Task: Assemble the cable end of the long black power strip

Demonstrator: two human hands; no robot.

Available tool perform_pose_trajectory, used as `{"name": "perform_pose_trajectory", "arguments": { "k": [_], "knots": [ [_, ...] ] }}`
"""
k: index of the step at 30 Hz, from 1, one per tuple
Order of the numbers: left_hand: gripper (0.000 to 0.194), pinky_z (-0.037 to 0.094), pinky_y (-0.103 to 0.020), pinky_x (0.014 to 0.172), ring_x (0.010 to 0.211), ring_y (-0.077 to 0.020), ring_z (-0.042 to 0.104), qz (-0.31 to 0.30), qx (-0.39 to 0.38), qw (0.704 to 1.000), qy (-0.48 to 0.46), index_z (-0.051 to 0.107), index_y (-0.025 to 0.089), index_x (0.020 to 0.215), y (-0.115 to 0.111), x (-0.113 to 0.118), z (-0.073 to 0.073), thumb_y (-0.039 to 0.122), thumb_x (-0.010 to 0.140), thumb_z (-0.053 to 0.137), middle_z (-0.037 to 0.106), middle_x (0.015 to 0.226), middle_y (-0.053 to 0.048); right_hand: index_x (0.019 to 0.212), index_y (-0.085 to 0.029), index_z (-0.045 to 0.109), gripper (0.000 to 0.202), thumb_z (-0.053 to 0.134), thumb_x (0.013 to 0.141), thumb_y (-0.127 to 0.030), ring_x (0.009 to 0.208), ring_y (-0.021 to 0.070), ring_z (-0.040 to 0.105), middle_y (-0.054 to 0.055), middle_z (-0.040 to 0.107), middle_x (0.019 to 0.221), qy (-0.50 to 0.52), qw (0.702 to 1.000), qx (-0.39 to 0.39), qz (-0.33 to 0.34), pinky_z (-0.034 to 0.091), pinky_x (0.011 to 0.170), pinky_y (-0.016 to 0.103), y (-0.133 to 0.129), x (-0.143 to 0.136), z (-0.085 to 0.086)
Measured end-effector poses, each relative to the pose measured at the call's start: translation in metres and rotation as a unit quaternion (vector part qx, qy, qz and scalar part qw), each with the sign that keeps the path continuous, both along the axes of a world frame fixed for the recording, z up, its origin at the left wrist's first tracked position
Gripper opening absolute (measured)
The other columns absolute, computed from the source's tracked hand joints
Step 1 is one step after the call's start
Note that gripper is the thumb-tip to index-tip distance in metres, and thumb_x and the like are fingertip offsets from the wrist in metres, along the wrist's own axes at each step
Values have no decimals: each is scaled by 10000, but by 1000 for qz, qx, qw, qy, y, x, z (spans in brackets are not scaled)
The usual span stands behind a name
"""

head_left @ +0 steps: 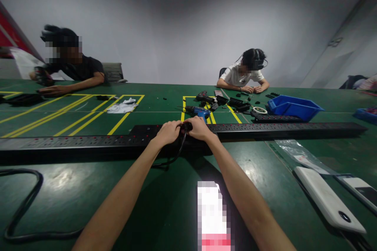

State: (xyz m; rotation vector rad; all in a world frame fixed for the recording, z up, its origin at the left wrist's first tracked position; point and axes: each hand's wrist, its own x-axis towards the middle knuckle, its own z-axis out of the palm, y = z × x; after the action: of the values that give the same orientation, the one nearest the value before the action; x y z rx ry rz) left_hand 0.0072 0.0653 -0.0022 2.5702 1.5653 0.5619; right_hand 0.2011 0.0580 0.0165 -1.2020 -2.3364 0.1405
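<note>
A long black power strip (114,141) lies across the green table, its sockets facing up with small red marks along them. At its middle, a small black plug (186,126) sits between my hands, and a thin black cable (183,143) hangs from it and curves down in front of the strip. My left hand (168,132) is closed at the plug's left side, fingertips against it. My right hand (200,128) closes on the plug from the right, its wrist resting over the strip. The fingers partly hide the plug, and I cannot tell whether it is seated in the strip.
Behind the strip lie a blue power drill (196,111), another drill (204,96), black parts, tape (260,110) and a blue bin (294,106). A lit phone (212,208), a white device (326,196) and a thick cable (25,204) lie nearer. Two people (244,70) sit opposite.
</note>
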Motion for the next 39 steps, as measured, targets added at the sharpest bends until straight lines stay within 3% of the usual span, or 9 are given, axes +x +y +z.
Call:
{"name": "perform_pose_trajectory", "arguments": {
  "k": [4,10,16,24,30,39],
  "knots": [
    [350,449,-384,931,1024,-250,624,2,-4,1000,8,616,238,1190,0,-1,0,200,937,377,689,1103,-84,998,-147,658,279,607,859,-383,1008,299,584,171,688,1020,-122,989,64,-53,385,883,386,-2,-14,5],
    [384,455,-382,921,1012,-250,623,14,-10,1000,19,618,224,1181,0,0,3,134,903,369,688,1085,-95,1042,-161,632,333,510,920,-445,866,284,653,166,701,957,-186,980,28,-64,396,729,320,6,-21,10],
    [385,462,-386,918,1019,-255,619,20,-18,999,20,605,237,1210,-1,0,3,163,919,366,685,1084,-91,1084,-166,623,371,453,954,-470,892,282,662,154,707,967,-170,983,34,-58,401,724,305,9,-18,9],
    [384,465,-384,906,999,-254,626,24,-10,999,21,612,233,1199,-1,0,2,159,917,362,684,1068,-93,1047,-144,624,357,618,846,-439,904,306,653,187,701,978,-180,981,32,-72,395,747,320,11,-19,4],
    [398,456,-385,919,1019,-256,624,13,-5,1000,17,593,237,1238,1,-1,1,169,920,364,684,1103,-91,1031,-152,630,357,568,876,-468,885,306,662,179,707,951,-178,978,45,-95,395,708,312,11,-19,4],
    [325,472,-366,843,968,-262,628,7,-8,1000,7,630,245,1105,-6,-1,5,145,884,413,686,1025,-90,1001,-129,622,363,463,924,-446,833,262,648,157,704,899,-144,980,108,-86,373,711,297,-2,-22,8]
  ]
}}
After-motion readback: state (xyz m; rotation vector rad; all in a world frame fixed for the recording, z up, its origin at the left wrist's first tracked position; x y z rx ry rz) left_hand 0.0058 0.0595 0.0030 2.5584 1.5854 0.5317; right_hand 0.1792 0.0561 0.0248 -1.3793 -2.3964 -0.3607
